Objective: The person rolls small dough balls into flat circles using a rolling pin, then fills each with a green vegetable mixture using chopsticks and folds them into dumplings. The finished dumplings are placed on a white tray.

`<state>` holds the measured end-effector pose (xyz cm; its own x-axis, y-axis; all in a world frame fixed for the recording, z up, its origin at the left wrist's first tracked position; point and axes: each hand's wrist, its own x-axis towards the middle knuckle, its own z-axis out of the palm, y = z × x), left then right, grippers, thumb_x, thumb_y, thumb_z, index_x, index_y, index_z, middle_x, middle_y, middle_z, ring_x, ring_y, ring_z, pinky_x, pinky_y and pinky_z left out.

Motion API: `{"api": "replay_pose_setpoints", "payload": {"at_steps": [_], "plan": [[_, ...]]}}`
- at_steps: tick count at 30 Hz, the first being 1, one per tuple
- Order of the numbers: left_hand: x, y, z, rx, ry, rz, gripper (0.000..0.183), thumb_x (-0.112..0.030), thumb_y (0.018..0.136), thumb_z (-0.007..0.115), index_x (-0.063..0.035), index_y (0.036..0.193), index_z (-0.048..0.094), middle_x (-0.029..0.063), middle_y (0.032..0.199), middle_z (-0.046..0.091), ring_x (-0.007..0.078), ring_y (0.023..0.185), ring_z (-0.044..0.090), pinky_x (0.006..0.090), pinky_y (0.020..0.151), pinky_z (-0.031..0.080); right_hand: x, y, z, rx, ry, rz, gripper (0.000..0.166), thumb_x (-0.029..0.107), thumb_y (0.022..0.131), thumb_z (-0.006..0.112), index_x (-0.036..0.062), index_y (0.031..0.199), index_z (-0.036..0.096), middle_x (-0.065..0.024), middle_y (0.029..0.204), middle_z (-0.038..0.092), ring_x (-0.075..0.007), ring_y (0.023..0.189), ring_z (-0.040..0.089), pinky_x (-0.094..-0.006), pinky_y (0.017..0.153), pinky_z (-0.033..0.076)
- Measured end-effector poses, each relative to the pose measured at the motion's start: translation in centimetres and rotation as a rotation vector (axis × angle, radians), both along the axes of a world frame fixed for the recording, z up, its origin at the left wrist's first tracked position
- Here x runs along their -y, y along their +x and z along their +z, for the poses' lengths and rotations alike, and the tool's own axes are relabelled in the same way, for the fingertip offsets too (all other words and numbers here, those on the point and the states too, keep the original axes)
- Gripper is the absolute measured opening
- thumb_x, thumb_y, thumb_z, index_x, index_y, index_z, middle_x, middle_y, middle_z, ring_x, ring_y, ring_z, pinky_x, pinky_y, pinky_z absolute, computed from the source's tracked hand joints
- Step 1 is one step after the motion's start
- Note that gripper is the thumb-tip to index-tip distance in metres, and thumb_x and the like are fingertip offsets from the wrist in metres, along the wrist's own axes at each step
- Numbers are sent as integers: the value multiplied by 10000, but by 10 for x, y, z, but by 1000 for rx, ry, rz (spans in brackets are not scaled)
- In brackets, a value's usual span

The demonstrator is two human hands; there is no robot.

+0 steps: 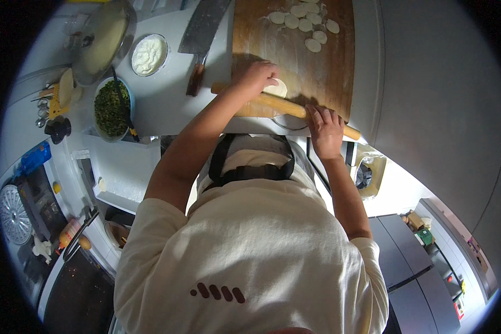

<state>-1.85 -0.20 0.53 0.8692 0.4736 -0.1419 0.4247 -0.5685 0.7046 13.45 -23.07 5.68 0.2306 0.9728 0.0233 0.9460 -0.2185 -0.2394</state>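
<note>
On a floured wooden board (317,71), my left hand (256,78) pinches the edge of a round dough wrapper (278,88). A wooden rolling pin (282,105) lies slantwise at the board's near edge, and its middle overlaps the wrapper's near side. My right hand (325,129) rests over the pin's right part, fingers curled onto it. The pin's left end sticks out past my left forearm. Several small flattened dough discs (305,25) are spread at the far part of the board.
A cleaver (202,31) lies left of the board, its handle towards me. Further left are a bowl of white flour (149,55), a bowl of chopped green filling (112,108) with a dark utensil in it, and a large glass-lidded pan (102,41). A lined bin (369,173) stands below right.
</note>
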Motion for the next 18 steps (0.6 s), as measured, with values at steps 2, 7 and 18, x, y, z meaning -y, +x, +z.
{"api": "replay_pose_setpoints", "payload": {"at_steps": [2,7,18], "plan": [[3,-11,21,-30,1,117,236,-231,817,705,-64,977,659,96,809,661,317,795,624,404,734,498,6,0,12,5,-40,5,434,244,814,669,194,1241,603,-40,1133,605,-261,1052,544,-420,920,413],[13,-30,45,-34,439,271,301,-323,899,603,-118,1119,615,96,1064,634,301,987,596,411,892,451,-2,9,14,9,-10,11,379,276,838,633,177,1204,623,-56,1127,597,-282,1040,544,-451,915,414],[-2,-18,14,-84,686,333,531,-395,936,490,-136,1396,435,124,1458,366,295,1375,305,488,1141,190,-43,35,-26,212,104,16,769,632,903,390,89,1448,363,-142,1477,372,-312,1380,318,-525,1147,157]]}}
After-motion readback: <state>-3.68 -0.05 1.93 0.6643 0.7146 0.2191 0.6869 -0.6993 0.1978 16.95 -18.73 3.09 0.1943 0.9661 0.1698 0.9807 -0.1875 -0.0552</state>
